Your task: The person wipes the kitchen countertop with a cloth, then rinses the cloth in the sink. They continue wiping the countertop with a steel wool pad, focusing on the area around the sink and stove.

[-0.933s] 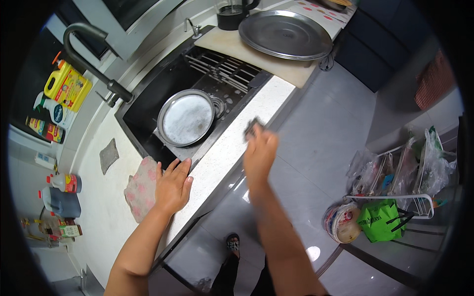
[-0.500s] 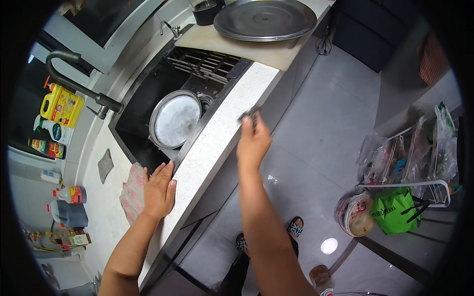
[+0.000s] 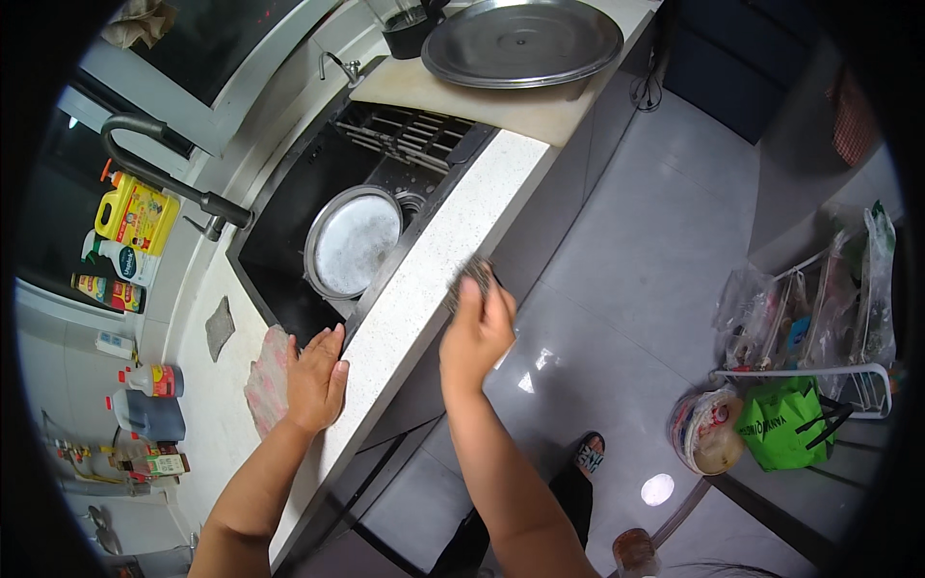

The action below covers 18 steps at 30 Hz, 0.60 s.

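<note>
My right hand (image 3: 479, 332) grips a grey-brown scouring pad (image 3: 471, 280), which looks like steel wool, at the front edge of the white countertop (image 3: 414, 318). Thumb and fingers pinch the pad. My left hand (image 3: 317, 381) lies flat with fingers stretched out at the sink's near corner, beside and partly over a pink-and-grey patterned cloth (image 3: 268, 383). In the black sink (image 3: 279, 255) sits a round metal pan (image 3: 355, 243) holding whitish, foamy water. A grey diamond-shaped cloth or pad (image 3: 221, 328) rests on the counter left of the sink.
A dark faucet (image 3: 164, 173) arches over the sink's left side. Beyond the sink, a large round metal lid (image 3: 521, 42) lies on a cutting board (image 3: 405, 89). Bottles (image 3: 138, 214) line the windowsill. On the floor to the right stand a bucket (image 3: 706, 430) and a green bag (image 3: 785, 422).
My right hand has moved nearer along the counter's front edge with the scouring pad. The left hand stays in place on the counter. The view has shifted slightly.
</note>
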Motion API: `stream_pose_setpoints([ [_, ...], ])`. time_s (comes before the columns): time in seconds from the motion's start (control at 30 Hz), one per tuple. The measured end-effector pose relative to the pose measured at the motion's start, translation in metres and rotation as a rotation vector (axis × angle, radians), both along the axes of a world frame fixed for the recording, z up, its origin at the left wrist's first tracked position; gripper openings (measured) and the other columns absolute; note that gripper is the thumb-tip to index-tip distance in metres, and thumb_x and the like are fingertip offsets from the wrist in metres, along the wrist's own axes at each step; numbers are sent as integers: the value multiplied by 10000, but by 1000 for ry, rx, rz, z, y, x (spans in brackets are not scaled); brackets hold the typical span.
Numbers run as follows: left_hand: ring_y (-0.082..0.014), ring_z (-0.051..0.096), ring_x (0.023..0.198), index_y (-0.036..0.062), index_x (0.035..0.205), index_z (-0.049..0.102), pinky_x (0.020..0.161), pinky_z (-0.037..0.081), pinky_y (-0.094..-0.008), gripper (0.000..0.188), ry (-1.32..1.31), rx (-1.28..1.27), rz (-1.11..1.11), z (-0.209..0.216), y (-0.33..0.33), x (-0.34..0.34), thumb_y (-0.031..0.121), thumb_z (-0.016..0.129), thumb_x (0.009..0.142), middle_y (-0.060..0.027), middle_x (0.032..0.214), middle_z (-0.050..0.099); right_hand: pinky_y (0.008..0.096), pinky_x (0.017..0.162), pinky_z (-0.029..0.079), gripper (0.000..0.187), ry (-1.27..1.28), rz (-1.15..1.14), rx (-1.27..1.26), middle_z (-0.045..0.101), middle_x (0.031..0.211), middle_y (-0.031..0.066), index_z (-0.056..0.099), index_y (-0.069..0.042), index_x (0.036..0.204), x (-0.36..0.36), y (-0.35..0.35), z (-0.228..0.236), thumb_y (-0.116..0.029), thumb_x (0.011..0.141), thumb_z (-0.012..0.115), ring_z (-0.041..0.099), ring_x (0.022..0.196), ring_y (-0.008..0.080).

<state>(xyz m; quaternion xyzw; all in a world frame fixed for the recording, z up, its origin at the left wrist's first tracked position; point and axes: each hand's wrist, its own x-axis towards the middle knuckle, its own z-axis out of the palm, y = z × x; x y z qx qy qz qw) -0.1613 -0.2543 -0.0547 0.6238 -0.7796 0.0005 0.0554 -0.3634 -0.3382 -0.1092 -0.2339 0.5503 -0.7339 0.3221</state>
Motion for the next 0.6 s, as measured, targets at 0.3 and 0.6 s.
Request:
stream_pose_setpoints([
  [0.3, -325, 528, 1241, 47, 1409, 473, 1107, 193, -579, 490, -4, -10, -25, 0, 2, -3, 288, 410, 987, -152, 1296, 595, 338, 823, 490, 316, 239, 24, -41, 571, 1078, 145, 643, 20, 1198, -39, -62, -13, -113, 912, 657, 590, 959, 256],
  [0.6, -339, 533, 1233, 35, 1409, 469, 1115, 186, -575, 492, -3, -1, 3, -4, 8, 6, 261, 417, 975, -176, 1278, 598, 362, 926, 479, 307, 313, 71, -112, 634, 1108, 167, 629, 44, 1213, 4, -1, -36, -67, 933, 570, 612, 1047, 295],
])
